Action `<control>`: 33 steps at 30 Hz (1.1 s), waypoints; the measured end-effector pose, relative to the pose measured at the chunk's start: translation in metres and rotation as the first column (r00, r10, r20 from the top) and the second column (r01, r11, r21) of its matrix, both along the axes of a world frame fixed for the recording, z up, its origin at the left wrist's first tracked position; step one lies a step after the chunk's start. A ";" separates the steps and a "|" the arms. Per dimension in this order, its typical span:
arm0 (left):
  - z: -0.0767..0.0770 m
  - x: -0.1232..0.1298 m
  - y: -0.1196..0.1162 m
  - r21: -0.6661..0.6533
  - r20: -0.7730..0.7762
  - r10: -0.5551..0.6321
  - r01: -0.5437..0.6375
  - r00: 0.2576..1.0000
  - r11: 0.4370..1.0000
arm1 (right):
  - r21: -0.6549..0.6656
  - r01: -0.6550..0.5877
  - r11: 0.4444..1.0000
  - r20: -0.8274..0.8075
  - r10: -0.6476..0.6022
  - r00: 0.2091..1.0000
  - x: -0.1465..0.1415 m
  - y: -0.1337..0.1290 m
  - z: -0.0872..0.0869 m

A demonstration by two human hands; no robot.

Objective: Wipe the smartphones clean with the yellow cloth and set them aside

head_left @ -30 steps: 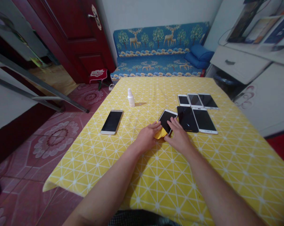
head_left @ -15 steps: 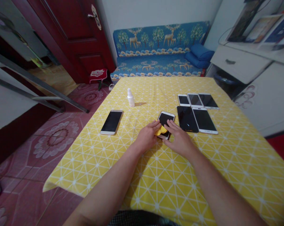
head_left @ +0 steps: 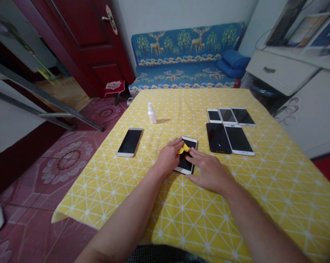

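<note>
A white-framed smartphone [head_left: 184, 166] lies face up on the table in front of me, its top tilted to the right. My left hand [head_left: 169, 156] is closed on a small yellow cloth [head_left: 184, 148], pressing it against the dark screen from the left side. On the phone's right edge is my right hand [head_left: 208, 168], with its fingers reaching over the screen and its thumb by the lower corner. Part of the phone is hidden under the hands and cloth. To the left lies another smartphone [head_left: 130, 142], and beyond it stands a white spray bottle [head_left: 152, 114].
Several more devices lie at the right in two rows, among them a black phone [head_left: 219, 138] and a large white-framed one [head_left: 238, 140]. A yellow patterned tablecloth [head_left: 198, 215] covers the table. Past its far edge is a blue sofa [head_left: 178, 75]; a white cabinet [head_left: 313, 106] stands right.
The smartphone has slid toward me and a little left. My right hand has come lower with it, and the cloth has shifted slightly left on the screen.
</note>
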State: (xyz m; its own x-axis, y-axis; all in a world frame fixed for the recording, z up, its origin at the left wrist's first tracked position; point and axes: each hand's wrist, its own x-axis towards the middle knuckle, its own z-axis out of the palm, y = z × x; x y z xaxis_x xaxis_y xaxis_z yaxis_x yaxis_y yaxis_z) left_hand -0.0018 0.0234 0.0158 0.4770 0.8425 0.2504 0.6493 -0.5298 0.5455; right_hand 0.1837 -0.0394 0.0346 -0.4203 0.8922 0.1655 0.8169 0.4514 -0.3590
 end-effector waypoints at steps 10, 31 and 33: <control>0.000 -0.003 0.006 -0.019 -0.004 0.059 -0.059 0.998 0.998 | 0.004 -0.109 0.994 0.051 0.109 0.993 -0.009 -0.011 0.000; 0.002 -0.005 0.004 0.032 -0.003 -0.028 0.028 1.000 0.999 | 0.025 -0.085 0.996 -0.021 0.086 0.996 -0.027 -0.017 -0.005; 0.002 -0.005 0.004 0.025 -0.001 -0.015 0.015 1.000 1.000 | 0.020 -0.077 0.997 -0.029 0.078 0.997 -0.027 -0.017 -0.004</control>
State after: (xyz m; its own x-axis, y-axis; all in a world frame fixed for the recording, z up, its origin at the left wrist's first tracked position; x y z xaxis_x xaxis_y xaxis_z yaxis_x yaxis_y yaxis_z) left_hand -0.0065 0.0278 0.0176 0.4897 0.8288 0.2708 0.6416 -0.5528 0.5317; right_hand 0.1567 -0.0568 0.0304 -0.4828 0.8536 0.1955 0.7680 0.5200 -0.3739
